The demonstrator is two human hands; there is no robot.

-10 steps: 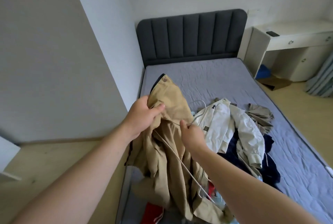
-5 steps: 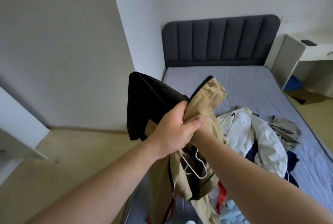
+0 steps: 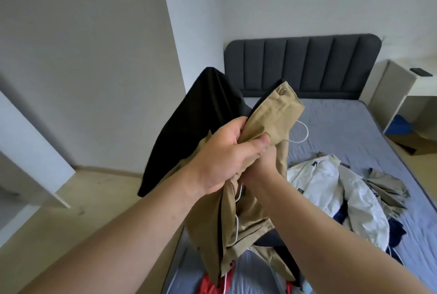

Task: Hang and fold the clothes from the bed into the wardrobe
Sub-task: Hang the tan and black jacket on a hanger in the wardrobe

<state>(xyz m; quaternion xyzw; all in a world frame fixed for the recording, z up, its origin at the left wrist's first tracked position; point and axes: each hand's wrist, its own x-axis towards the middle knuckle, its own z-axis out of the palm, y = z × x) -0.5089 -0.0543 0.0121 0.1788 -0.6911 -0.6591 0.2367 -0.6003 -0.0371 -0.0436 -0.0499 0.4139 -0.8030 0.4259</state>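
Head view, step in hand: hanging, by my judgement; a khaki jacket (image 3: 272,114) with black lining is being worked onto a white wire hanger (image 3: 305,133).
Left hand: the left hand (image 3: 224,154) is clenched round a bunch of khaki cloth below the collar, with the thumb pressed across the front.
Right hand: the right hand (image 3: 264,163) is tucked under the left one and into the folds. I cannot tell whether it pinches wire or cloth.
Jacket: held in the air over the near corner of the bed (image 3: 343,128), with the snap-buttoned collar tip up, the lining flopped left and the hem trailing to the mattress.
Hanger: the hook loop pokes out right of the collar, and a wire runs down inside the front (partly in, not seated, I think).
Other clothes: a white jacket (image 3: 331,187), a beige garment (image 3: 387,187) and dark blue pieces are heaped on the bed, with something red (image 3: 208,286) at the near edge.
Room: a grey headboard (image 3: 302,66) and a white bench (image 3: 402,85) to the right.
Next move: probably seat both shoulders on the hanger arms, free the hook at the collar, then carry it to the wardrobe, which is not surely in view.
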